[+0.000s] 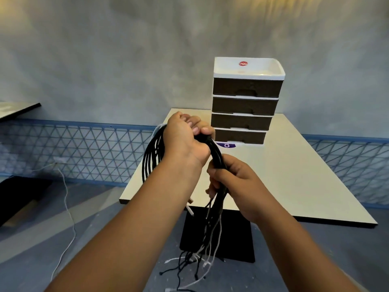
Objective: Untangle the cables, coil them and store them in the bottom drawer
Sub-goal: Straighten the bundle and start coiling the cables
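A bundle of black and white cables (217, 153) is held in the air in front of the table. My left hand (185, 140) grips the top of the bundle, where black loops (150, 157) arc out to the left. Lower down, my right hand (233, 182) grips the same bundle. Below it the loose ends (202, 256) hang to the floor. A drawer unit (245, 102) with several dark drawers stands at the table's far end. Its bottom drawer (240, 136) is closed.
The white table (284, 175) stands on a black pedestal (221, 239). A purple sticker (226, 145) lies by the drawer unit. A separate white cable (67, 205) trails across the floor at left. A blue mesh fence (73, 148) runs along the wall.
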Action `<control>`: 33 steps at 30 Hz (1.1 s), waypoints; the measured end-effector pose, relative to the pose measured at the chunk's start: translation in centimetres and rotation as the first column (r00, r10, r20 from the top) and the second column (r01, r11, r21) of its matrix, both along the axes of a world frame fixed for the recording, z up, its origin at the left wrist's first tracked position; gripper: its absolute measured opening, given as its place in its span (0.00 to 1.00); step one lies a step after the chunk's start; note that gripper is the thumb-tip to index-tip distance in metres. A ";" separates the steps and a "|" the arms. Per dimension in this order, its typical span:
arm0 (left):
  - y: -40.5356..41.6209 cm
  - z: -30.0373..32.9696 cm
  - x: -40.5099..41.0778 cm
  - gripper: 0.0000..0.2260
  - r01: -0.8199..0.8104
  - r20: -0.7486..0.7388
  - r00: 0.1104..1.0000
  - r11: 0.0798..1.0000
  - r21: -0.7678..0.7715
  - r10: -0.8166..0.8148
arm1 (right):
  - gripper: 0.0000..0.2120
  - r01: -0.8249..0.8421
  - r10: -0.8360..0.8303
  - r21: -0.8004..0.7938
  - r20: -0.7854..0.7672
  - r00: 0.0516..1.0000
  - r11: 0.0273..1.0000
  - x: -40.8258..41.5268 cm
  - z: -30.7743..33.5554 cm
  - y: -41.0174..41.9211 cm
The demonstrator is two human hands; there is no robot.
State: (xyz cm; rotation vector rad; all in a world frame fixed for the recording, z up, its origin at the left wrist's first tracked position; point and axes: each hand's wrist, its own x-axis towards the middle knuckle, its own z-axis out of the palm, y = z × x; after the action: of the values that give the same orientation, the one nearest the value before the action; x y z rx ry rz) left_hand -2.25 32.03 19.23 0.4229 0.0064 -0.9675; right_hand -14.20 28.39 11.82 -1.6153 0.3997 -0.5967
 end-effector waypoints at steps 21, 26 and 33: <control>2.6 -5.9 3.2 0.30 0.208 0.043 0.978 0.976 -0.063 -0.206 | 0.13 -0.017 -0.074 -0.363 -0.237 0.969 0.932 0.9 2.8 -1.3; 6.5 -8.9 2.9 0.55 0.570 0.305 0.767 0.818 0.080 -0.564 | 0.14 -0.039 -0.094 -0.417 -0.293 0.951 0.908 0.2 4.5 -2.6; 9.6 -5.9 3.3 0.20 -0.135 0.921 0.309 0.947 0.291 -0.239 | 0.13 -0.129 -0.053 -0.394 -0.420 0.906 0.910 -0.3 6.1 -2.8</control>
State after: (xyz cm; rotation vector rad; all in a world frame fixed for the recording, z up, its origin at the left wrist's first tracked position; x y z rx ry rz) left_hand 1.05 41.61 13.33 1.2967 -0.9984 -0.6285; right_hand -14.48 25.62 17.90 -2.1704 0.5872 -0.3013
